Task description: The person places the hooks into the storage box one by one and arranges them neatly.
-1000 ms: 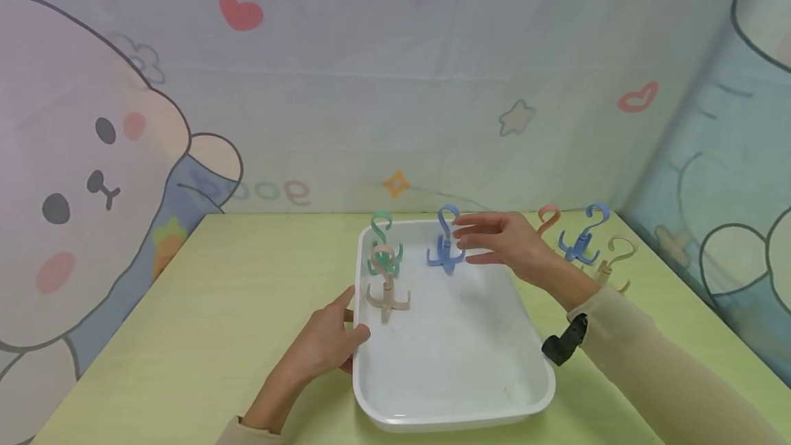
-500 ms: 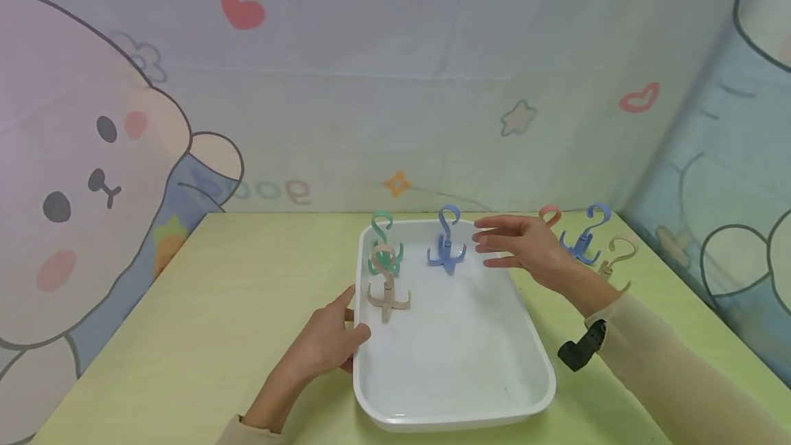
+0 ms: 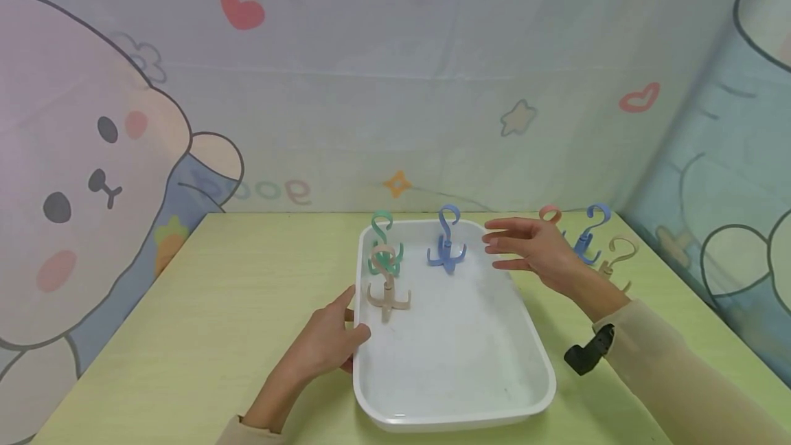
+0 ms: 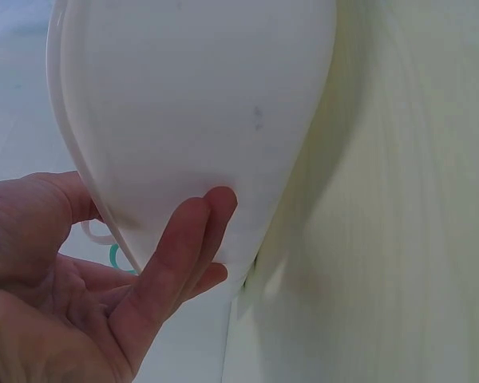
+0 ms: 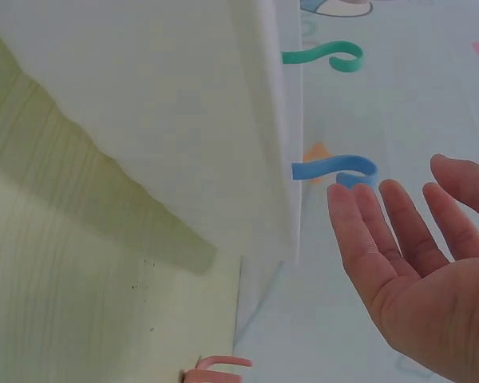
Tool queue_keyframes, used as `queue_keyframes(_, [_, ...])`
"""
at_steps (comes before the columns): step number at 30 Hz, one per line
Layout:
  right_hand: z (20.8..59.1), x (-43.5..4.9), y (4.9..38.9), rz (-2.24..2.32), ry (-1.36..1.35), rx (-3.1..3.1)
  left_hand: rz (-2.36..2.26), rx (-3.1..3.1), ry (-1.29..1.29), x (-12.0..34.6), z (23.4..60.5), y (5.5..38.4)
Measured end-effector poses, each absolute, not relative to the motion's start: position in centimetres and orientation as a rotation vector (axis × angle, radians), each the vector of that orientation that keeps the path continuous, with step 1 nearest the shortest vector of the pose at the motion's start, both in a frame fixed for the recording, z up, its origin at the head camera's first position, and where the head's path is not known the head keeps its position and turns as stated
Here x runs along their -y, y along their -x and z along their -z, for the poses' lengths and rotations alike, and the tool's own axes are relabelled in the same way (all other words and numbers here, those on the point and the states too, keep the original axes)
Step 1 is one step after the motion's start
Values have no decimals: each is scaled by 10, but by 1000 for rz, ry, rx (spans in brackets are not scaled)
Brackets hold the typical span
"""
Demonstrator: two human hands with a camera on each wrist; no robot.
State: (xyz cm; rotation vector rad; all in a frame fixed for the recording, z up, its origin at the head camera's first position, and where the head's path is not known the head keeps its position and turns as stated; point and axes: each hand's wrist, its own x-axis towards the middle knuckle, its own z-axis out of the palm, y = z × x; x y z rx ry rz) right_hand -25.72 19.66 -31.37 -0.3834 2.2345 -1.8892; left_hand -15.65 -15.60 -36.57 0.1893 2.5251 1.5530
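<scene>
My left hand (image 3: 324, 342) grips the left side of a white plastic tray (image 3: 457, 362), thumb over the rim. In the left wrist view its fingers (image 4: 169, 263) lie against the outer wall. Inside the tray stand a green (image 3: 382, 220), a beige (image 3: 388, 301) and a blue swivel hook (image 3: 446, 253), each with its curved top upward. My right hand (image 3: 537, 253) hovers above the tray's far right corner, to the right of the blue hook. It holds nothing, and its fingers are spread and loosely bent in the right wrist view.
Right of the tray, on the pale green table (image 3: 247, 294), stand a pink hook (image 3: 550, 213), a second blue hook (image 3: 583, 244) and a second beige hook (image 3: 621, 253). My right forearm partly covers them. A printed cloth (image 3: 371, 88) hangs behind the table.
My right hand has moved right, away from the blue hook in the tray, which stays in place. The left hand and the tray have not moved.
</scene>
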Motion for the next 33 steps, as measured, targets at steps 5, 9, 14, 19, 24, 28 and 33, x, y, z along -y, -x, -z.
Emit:
queue_keyframes(5, [317, -203, 256, 1906, 380, -2248, -1552, -2526, -202, 156, 366, 156])
queue_keyframes(9, [319, -208, 255, 1898, 355, -2284, -1557, -2518, -206, 156, 366, 156])
queue_keyframes(14, [321, -213, 254, 1910, 325, -2295, -1555, -2522, -198, 156, 366, 156])
queue_keyframes(19, [324, -219, 253, 1947, 302, -2274, -1548, -2528, -188, 155, 365, 155])
queue_keyframes(24, [326, -224, 252, 1948, 269, -2291, -1550, -2526, -183, 155, 364, 155])
queue_keyframes(28, [329, -228, 251, 1939, 254, -2310, -1552, -2528, -177, 155, 364, 155])
queue_keyframes(33, [332, -232, 250, 1952, 243, -2306, -1554, -2528, -177, 155, 365, 156])
